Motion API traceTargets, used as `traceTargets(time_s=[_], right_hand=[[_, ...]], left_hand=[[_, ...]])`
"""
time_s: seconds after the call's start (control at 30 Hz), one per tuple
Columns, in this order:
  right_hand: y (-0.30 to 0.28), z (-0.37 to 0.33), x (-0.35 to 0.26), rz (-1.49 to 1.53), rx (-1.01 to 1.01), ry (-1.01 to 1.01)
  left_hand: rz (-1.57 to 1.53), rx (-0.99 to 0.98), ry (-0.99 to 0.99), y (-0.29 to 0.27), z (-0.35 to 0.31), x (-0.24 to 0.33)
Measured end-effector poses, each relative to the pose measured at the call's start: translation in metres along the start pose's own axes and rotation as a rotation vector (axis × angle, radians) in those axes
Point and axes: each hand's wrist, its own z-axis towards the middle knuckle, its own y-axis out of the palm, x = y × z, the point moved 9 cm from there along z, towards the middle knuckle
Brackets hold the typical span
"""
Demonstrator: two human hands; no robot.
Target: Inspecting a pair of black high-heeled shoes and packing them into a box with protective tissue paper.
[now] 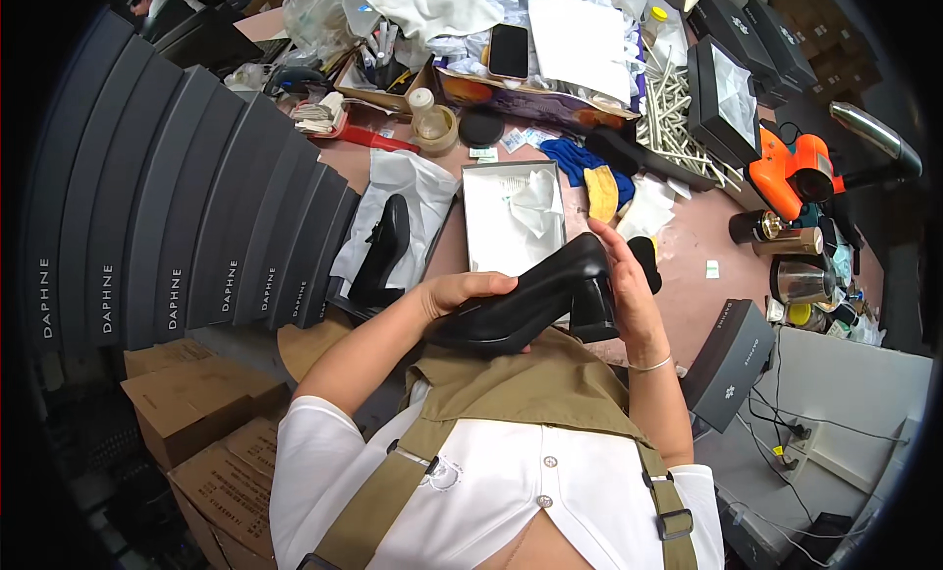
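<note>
One black shoe (pixel 530 297), block-heeled, toe to the left, held in front of the apron (pixel 530 388) at the near side of the table (pixel 693 231): left hand (pixel 462 290) in a closed grip about its forepart, thumb on top; right hand (pixel 635 293) with grip open, fingers nearly straight, laid against the heel end. One matching second shoe (pixel 385 254), in white paper (pixel 429 182) in a box at left; one pale tray (pixel 473 214), beyond the held shoe.

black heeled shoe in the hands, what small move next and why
Perhaps curl the right hand around the heel to steady the shoe: it looks open alongside the heel end, while only the left hand clearly grips, farther toward the toe.
</note>
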Motion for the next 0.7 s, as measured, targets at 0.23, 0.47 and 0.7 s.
traceTargets(time_s=[0.23,0.47,0.7], right_hand=[[-0.015,-0.014,0.017,0.032,0.139,0.099],[-0.047,-0.043,0.038,0.289,0.411,-0.084],[0.006,-0.050,0.050,-0.076,0.033,0.070]], left_hand=[[-0.001,0.108,0.082,-0.020,0.007,-0.003],[-0.073,0.576,0.673,-0.057,-0.030,0.029],[-0.208,0.608,0.646,-0.043,0.004,0.057]])
